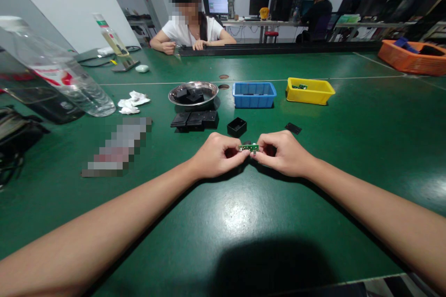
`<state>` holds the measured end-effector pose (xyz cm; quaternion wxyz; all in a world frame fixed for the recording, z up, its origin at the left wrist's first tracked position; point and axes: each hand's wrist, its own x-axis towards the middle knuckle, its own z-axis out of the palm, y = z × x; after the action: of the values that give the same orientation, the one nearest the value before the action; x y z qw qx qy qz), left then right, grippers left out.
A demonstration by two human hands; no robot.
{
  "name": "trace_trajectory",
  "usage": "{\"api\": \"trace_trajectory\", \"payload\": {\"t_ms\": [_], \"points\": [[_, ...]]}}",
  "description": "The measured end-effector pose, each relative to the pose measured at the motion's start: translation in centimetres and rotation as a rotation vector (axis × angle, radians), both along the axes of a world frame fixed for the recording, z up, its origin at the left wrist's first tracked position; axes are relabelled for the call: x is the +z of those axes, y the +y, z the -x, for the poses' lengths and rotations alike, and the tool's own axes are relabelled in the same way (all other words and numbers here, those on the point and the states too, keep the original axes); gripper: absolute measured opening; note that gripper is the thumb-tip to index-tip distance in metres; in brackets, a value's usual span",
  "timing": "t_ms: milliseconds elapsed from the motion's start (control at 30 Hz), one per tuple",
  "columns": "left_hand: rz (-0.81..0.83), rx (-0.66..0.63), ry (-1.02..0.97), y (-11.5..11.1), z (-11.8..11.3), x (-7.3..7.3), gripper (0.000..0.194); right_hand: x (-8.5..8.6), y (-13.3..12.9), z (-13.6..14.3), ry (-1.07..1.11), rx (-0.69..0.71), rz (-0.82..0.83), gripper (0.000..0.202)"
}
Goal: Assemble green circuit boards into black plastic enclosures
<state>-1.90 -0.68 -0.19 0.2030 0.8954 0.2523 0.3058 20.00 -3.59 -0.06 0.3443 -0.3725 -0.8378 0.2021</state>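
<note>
A small green circuit board (249, 147) is pinched between both hands above the green table (195, 213). My left hand (220, 155) grips its left end with thumb and fingers. At the right end, my right hand (281, 153) holds it the same way. Just behind the hands sits an open black box (237, 127), and a thin flat black piece (293, 128) lies to its right. Several black cases (195, 120) are lined up in front of a metal bowl (212, 97) that contains black parts.
Blue bin (254, 101) and yellow bin (310, 96) stand behind the hands, an orange basket (411, 62) far right. Left are a water bottle (87, 88), crumpled tissue (134, 101) and a blurred flat object (118, 148). A person (193, 32) sits opposite.
</note>
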Motion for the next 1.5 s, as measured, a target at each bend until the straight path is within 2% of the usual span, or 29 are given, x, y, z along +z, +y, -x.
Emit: {"api": "trace_trajectory", "payload": {"t_ms": [667, 867, 1500], "points": [[0.07, -0.022, -0.029, -0.16, -0.01, 0.17, 0.034, -0.01, -0.04, 0.05, 0.043, -0.022, 0.016, 0.022], [0.118, -0.067, -0.035, -0.27, 0.11, 0.24, 0.03, 0.1, -0.09, 0.01, 0.044, 0.006, 0.036, 0.027], [0.055, 0.028, -0.01, -0.22, -0.06, 0.05, 0.032, 0.16, -0.11, -0.05, 0.035, 0.0, 0.086, 0.027]]}}
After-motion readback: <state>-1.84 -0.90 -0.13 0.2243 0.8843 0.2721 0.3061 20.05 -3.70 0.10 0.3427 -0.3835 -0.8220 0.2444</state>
